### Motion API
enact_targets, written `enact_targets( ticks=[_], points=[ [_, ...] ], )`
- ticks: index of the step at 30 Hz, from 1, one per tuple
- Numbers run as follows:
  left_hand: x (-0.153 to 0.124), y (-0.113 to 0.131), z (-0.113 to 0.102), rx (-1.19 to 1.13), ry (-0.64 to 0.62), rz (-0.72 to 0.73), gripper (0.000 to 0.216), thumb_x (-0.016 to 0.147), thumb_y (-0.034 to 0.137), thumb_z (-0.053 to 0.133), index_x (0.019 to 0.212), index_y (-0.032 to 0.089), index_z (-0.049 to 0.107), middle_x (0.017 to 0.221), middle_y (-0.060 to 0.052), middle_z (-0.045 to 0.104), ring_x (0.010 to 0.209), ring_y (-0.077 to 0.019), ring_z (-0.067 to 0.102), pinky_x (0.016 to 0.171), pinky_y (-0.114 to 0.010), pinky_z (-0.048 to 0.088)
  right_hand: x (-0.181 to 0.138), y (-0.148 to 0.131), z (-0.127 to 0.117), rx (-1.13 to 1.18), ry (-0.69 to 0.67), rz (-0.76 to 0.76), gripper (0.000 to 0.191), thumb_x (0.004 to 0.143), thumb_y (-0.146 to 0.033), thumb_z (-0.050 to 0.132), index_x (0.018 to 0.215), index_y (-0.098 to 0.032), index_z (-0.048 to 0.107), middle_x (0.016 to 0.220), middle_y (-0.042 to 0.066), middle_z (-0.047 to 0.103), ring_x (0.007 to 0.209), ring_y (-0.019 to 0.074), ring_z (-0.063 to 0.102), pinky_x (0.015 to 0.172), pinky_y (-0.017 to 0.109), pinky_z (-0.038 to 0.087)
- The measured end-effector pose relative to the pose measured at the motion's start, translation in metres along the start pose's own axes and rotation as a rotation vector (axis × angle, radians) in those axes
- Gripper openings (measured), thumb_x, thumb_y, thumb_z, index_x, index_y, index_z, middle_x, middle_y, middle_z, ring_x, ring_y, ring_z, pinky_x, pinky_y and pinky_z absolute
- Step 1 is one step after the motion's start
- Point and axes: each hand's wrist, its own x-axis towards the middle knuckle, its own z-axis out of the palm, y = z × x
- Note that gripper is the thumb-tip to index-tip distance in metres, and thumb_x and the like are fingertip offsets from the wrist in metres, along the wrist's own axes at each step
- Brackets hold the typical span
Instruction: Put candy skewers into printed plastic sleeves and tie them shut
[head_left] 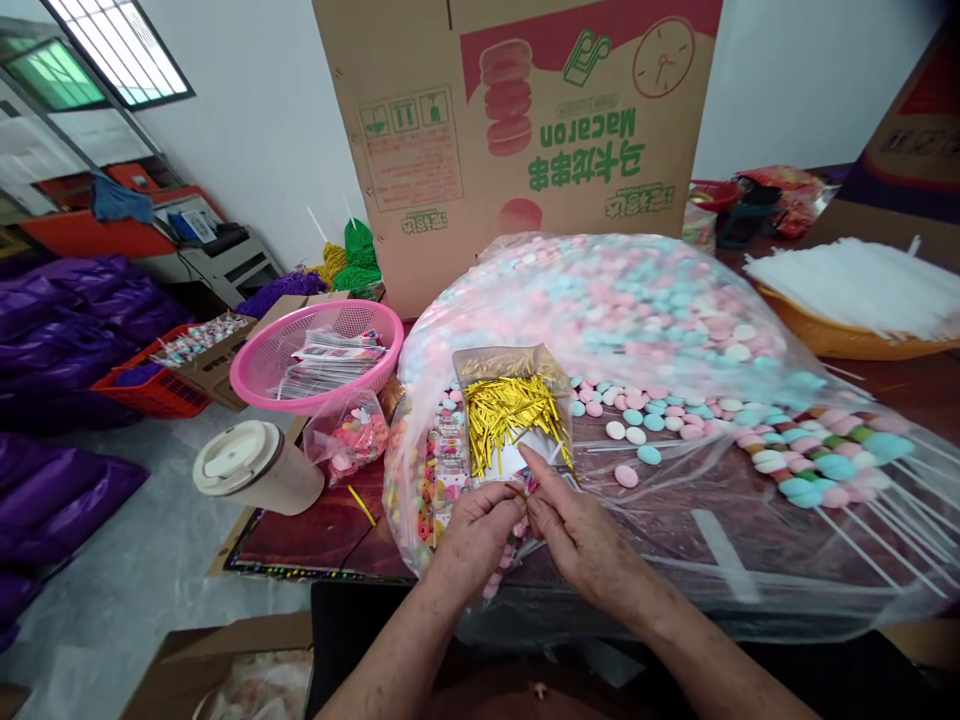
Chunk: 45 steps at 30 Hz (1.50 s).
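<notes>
My left hand and my right hand meet at the table's front edge, fingers pinched together on a small candy packet between them. Just above my fingertips lies a clear bag of gold twist ties. Behind it sits a big clear plastic bag of pink, blue and white candy discs. Loose discs are scattered on the plastic sheet. To the right, finished candy skewers lie in a row with their white sticks pointing right.
A pink basket holding printed packets stands at the left, a lidded cup lies beside it, and a small bag of sweets is nearby. A large Macaron carton stands behind. An orange tray of white sticks is at the right.
</notes>
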Motion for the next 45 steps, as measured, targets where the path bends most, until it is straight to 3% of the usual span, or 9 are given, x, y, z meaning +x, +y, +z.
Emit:
enact_targets(
  ticks=[5, 11, 15, 19, 27, 32, 37, 42, 45],
  points=[
    [-0.006, -0.008, -0.002, -0.075, -0.075, 0.026, 0.029, 0.073, 0.045, 0.060, 0.065, 0.018, 0.056, 0.038, 0.006, 0.045, 0.025, -0.0055, 0.035, 0.024, -0.016, 0.027, -0.001, 0.004, 0.006, -0.146, 0.017, 0.029, 0.052, 0.087, -0.018, 0.033, 0.138, -0.012, 0.032, 0.066, 0.007, 0.065, 0.054, 0.0176, 0.056, 0.048, 0.025, 0.039],
    [-0.002, -0.006, -0.002, -0.353, -0.136, 0.057, 0.029, 0.066, 0.040, 0.070, 0.057, 0.014, 0.059, 0.036, 0.004, 0.048, 0.024, -0.0060, 0.036, 0.024, -0.016, 0.026, -0.014, 0.007, 0.014, 0.140, 0.341, 0.023, 0.043, 0.086, -0.025, 0.047, 0.128, -0.017, 0.040, 0.062, -0.002, 0.058, 0.053, 0.0120, 0.053, 0.051, 0.021, 0.043],
    [-0.007, -0.002, -0.009, -0.459, -0.346, -0.142, 0.019, 0.053, 0.021, 0.078, 0.059, 0.010, 0.065, 0.049, -0.004, 0.062, 0.039, -0.0115, 0.056, 0.041, -0.021, 0.046, -0.018, -0.002, -0.016, 0.141, -0.049, -0.216, 0.021, 0.089, -0.027, 0.047, 0.080, -0.019, 0.063, 0.064, 0.000, 0.059, 0.060, 0.0111, 0.054, 0.058, 0.021, 0.043],
    [-0.013, -0.003, -0.008, -0.510, -0.496, -0.242, 0.020, 0.054, 0.018, 0.079, 0.067, 0.008, 0.067, 0.054, -0.008, 0.065, 0.043, -0.0138, 0.060, 0.045, -0.023, 0.048, -0.014, -0.006, -0.036, 0.138, -0.258, -0.285, 0.021, 0.090, -0.030, 0.047, 0.078, -0.019, 0.061, 0.067, -0.001, 0.061, 0.063, 0.0102, 0.055, 0.060, 0.020, 0.042],
    [-0.004, -0.017, 0.008, -0.594, -0.245, -0.262, 0.020, 0.068, 0.026, 0.072, 0.064, 0.008, 0.064, 0.051, -0.003, 0.061, 0.037, -0.0095, 0.054, 0.038, -0.019, 0.042, -0.016, 0.011, -0.013, -0.070, -0.026, -0.062, 0.028, 0.089, -0.027, 0.043, 0.062, -0.019, 0.044, 0.054, -0.004, 0.049, 0.050, 0.0094, 0.044, 0.048, 0.020, 0.034],
    [-0.012, -0.010, 0.012, -0.396, -0.121, -0.083, 0.026, 0.064, 0.034, 0.074, 0.058, 0.013, 0.060, 0.045, 0.000, 0.056, 0.037, -0.0079, 0.048, 0.040, -0.019, 0.039, -0.024, 0.010, -0.016, -0.267, -0.032, -0.274, 0.021, 0.086, -0.011, 0.034, 0.073, -0.019, 0.048, 0.065, 0.002, 0.056, 0.059, 0.0134, 0.051, 0.055, 0.024, 0.039],
    [-0.023, 0.006, 0.008, 0.063, -0.146, 0.171, 0.021, 0.074, 0.035, 0.063, 0.062, 0.018, 0.063, 0.052, 0.002, 0.054, 0.036, -0.0080, 0.044, 0.037, -0.020, 0.032, -0.026, 0.019, -0.003, -0.567, 0.217, -0.441, 0.023, 0.080, -0.005, 0.032, 0.072, -0.018, 0.050, 0.061, 0.004, 0.055, 0.057, 0.0165, 0.051, 0.053, 0.027, 0.038],
    [-0.027, 0.005, 0.009, 0.032, 0.076, 0.440, 0.018, 0.063, 0.026, 0.075, 0.078, 0.021, 0.069, 0.091, -0.009, 0.066, 0.089, -0.0228, 0.059, 0.070, -0.024, 0.045, -0.015, 0.014, -0.009, -0.597, 0.506, -0.485, 0.016, 0.087, -0.009, 0.037, 0.084, -0.017, 0.051, 0.062, 0.004, 0.057, 0.057, 0.0159, 0.053, 0.055, 0.027, 0.040],
    [-0.024, 0.006, 0.012, -0.162, 0.117, 0.265, 0.047, 0.060, 0.041, 0.076, 0.100, 0.021, 0.063, 0.107, -0.012, 0.063, 0.100, -0.0266, 0.056, 0.077, -0.029, 0.044, -0.013, -0.001, -0.018, -0.582, 0.686, -0.460, 0.010, 0.086, -0.012, 0.042, 0.086, -0.018, 0.050, 0.064, 0.005, 0.057, 0.057, 0.0167, 0.053, 0.055, 0.028, 0.040]
  ],
)
